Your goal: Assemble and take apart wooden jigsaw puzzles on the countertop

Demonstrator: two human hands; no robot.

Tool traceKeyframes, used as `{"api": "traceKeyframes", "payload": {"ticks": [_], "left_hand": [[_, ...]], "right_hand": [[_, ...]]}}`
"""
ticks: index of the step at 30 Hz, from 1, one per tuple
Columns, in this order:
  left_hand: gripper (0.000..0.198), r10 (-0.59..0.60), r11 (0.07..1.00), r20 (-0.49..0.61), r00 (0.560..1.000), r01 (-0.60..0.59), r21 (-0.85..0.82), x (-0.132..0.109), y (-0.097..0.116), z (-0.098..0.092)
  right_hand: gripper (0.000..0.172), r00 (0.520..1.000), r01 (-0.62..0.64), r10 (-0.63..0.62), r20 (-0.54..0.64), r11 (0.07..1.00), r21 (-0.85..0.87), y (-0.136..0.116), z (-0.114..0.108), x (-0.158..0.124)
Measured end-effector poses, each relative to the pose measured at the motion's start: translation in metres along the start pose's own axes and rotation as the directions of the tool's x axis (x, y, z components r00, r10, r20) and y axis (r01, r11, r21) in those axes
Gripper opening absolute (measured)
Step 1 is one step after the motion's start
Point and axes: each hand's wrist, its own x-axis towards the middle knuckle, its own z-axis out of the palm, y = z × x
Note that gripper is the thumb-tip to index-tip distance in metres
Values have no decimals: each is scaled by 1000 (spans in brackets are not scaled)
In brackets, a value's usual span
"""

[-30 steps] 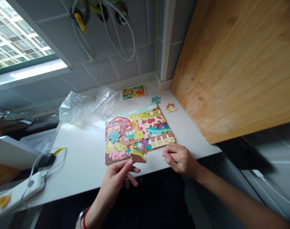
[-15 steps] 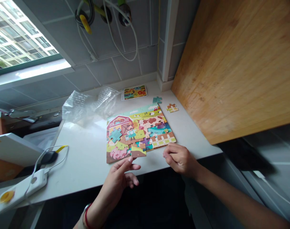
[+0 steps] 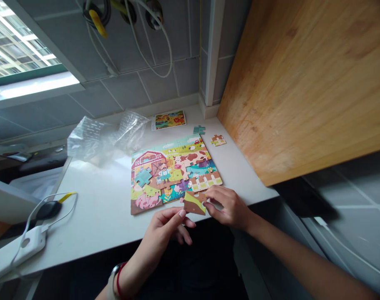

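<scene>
R hand [image 3: 227,207] pinching brown-green jigsaw piece [image 3: 194,203] by its right edge, fingers closed on it. L hand [image 3: 164,227] half open, fingertips just by piece's lower left; can't tell if touching. Piece sits at gap in bottom edge of farm jigsaw [image 3: 174,175], near front edge of table [image 3: 92,212]. Teal piece [image 3: 143,177] lies loose on jigsaw, L side. Near back edge: 2nd teal piece [image 3: 199,130], small brown piece [image 3: 218,140], picture card [image 3: 169,120], bubble wrap [image 3: 105,139]. Looks like fitting step; piece needs lining up w/ gap, then pressing flat.
</scene>
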Motion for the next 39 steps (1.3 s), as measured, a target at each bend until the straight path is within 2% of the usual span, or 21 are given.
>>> {"api": "traceKeyframes", "payload": {"ticks": [3, 5, 13, 18, 30, 39], "left_hand": [[51, 9, 1000, 5, 1000, -9, -11, 3, 0, 0], [51, 15, 1000, 6, 1000, -15, 5, 3, 0, 0], [52, 2, 997, 23, 1000, -3, 78, 2, 4, -1], [50, 41, 990, -1, 999, -41, 132, 3, 8, -4], [49, 93, 947, 64, 994, -108, 302, 0, 5, -3], [48, 71, 966, 64, 995, -85, 244, 5, -3, -11]], "right_hand": [[26, 999, -41, 41, -20, 999, 1, 1, 0, -4], [32, 999, -49, 49, -16, 999, -1, 2, 1, -6], [30, 1000, 1, -2, -10, 999, -40, 3, 1, -4], [32, 999, 24, -25, -24, 999, -48, 2, 1, -2], [33, 999, 34, -36, -22, 996, -84, 3, 3, -1], [34, 999, 32, -33, -20, 997, -77, 2, 3, 1]]}}
